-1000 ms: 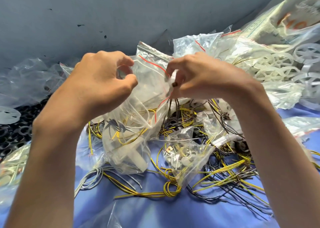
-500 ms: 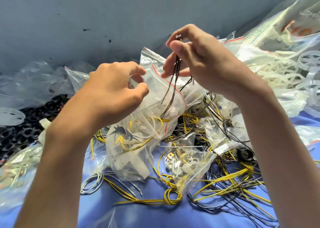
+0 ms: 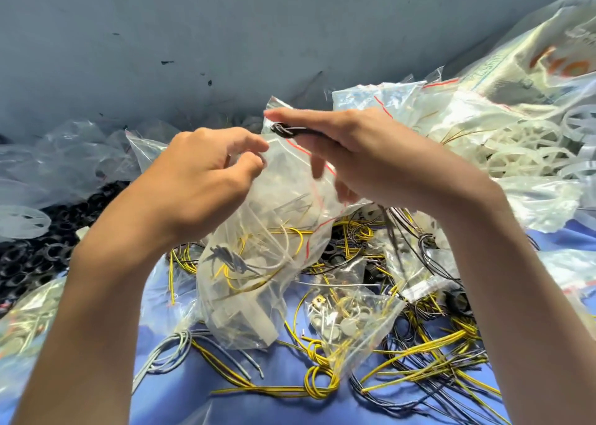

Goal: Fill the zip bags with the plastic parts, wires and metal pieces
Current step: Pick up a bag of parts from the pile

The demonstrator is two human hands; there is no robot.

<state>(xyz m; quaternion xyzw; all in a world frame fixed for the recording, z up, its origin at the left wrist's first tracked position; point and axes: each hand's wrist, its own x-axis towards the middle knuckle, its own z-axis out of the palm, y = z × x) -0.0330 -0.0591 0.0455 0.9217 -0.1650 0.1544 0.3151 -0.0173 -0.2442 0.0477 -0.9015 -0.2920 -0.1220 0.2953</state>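
At the far left a heap of black plastic rings (image 3: 32, 256) lies half under clear empty bags (image 3: 64, 160), its lower part cut off by the left forearm. The left hand (image 3: 206, 179) has thumb and fingers curled onto the left lip of the zip bag (image 3: 258, 279), holding its red-lined mouth apart. That bag stands tilted on the blue cloth (image 3: 193, 402), mouth up and far, and holds yellow and grey wires with whitish plastic pieces at the bottom. Near it lie a looped grey wire bundle (image 3: 171, 350) and knotted yellow wires (image 3: 322, 389). The black wire bundle (image 3: 283, 131) is just above the bag's mouth, lying roughly level, its knotted end pointing left. The right hand (image 3: 371, 160) clamps it between thumb and fingers, and its tail is hidden by the palm, with blurred strands hanging below. A small zip bag (image 3: 348, 324) near the middle holds metal discs and pins. To the right, white plastic wheels (image 3: 516, 140) pile against large printed bags (image 3: 532, 53), whose contents are hard to make out
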